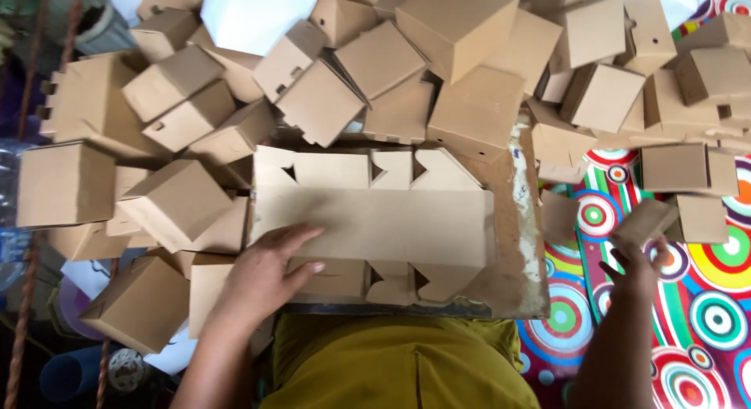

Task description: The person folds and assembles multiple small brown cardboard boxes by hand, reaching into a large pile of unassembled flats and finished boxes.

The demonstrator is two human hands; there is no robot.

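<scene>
Left hand (262,272) pressed flat, fingers (301,235) spread wide, on the near-left corner of the flat die-cut cardboard blank (375,221) lying on the worn board (520,252). Probably about to fold; calls for lifting a side flap. Right hand (637,260) out over the patterned mat (704,299), fingers pinching a folded cardboard box (645,221), beside the heap of finished boxes (375,57).
</scene>
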